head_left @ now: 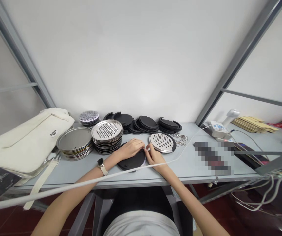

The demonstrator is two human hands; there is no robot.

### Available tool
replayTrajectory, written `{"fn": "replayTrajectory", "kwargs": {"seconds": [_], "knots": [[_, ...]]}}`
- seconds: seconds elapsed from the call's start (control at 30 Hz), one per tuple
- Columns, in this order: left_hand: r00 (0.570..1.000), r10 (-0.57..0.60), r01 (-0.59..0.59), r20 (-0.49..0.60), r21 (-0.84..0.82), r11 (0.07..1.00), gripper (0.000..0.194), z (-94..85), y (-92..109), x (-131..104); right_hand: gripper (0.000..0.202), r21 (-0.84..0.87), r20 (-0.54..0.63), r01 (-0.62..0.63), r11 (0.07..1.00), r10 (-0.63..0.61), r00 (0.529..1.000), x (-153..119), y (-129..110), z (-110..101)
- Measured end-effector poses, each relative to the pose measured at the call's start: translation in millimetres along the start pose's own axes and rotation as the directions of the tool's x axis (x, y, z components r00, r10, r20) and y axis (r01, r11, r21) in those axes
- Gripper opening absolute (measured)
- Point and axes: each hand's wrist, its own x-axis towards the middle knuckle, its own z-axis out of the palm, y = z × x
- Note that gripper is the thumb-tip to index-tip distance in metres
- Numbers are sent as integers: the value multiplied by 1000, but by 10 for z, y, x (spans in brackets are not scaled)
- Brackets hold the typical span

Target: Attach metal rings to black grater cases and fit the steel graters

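Note:
A black round disc (131, 161) with a thin pale metal edge on its right lies on the table in front of me. My left hand (131, 148) rests over its upper part with fingers drawn together at the right rim. My right hand (155, 157) meets it there, its thumb and forefinger pinched. Whatever tiny thing is between the fingertips is too small to make out. Just right of my hands lies a round metal grater plate (160, 142) in a black rim, with a heap of small metal chains (180, 139) beside it.
Left of my hands stand a stack of grater plates (107, 130) and a stack of plain metal discs (74, 139). Black holders (148, 123) line the wall. A white bag (25, 131) lies left. A white cable (82, 181) crosses in front of my arms.

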Motion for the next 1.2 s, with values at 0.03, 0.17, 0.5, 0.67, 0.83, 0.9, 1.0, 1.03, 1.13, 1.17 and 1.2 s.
{"fn": "replayTrajectory", "kwargs": {"seconds": [0.03, 0.17, 0.5, 0.67, 0.83, 0.9, 1.0, 1.03, 1.13, 1.17, 1.2], "knots": [[1000, 1, -1, 0, 8, 1000, 20, 3, -2, 1, 26, 31, -5, 4, 1000, -4, 1000, -1, 2, -1], [1000, -4, 4, -5, 46, 999, 23, 30, -23, 6, 26, 100, 3, 50, 994, -50, 999, 4, 27, 12], [998, -19, 26, -55, 137, 990, 24, 41, -26, -6, 15, 78, -38, 47, 996, -45, 998, 11, 50, 42], [998, -7, 16, -64, 148, 989, 23, 43, -24, -5, 19, 50, -21, 38, 998, -37, 999, 13, 31, 16], [999, -5, 11, -47, 143, 990, 22, 55, -25, -4, 21, 27, 7, 26, 999, -26, 1000, 11, 9, -14], [999, -21, 27, -46, 128, 991, 21, 57, -30, 1, 22, 13, 16, 16, 1000, -16, 1000, 11, -3, -22], [997, -55, 60, -60, 92, 994, 20, 22, -33, 14, 23, -9, 23, -2, 1000, 3, 1000, 12, -16, -21], [996, -64, 69, -63, 82, 994, 20, -6, -27, 12, 23, -15, 24, -8, 1000, 8, 1000, 12, -18, -18], [994, -100, 103, -50, 67, 992, 20, -127, 40, -57, 24, -19, 21, -18, 1000, 18, 1000, 15, -4, -10], [991, -125, 127, -39, 55, 990, 21, -168, 82, -109, 25, -13, 21, -19, 1000, 19, 1000, 18, 8, -9], [986, -162, 163, -32, 36, 986, 22, -203, 133, -175, 25, -3, 21, -19, 1000, 19, 1000, 20, 22, -9]]}}
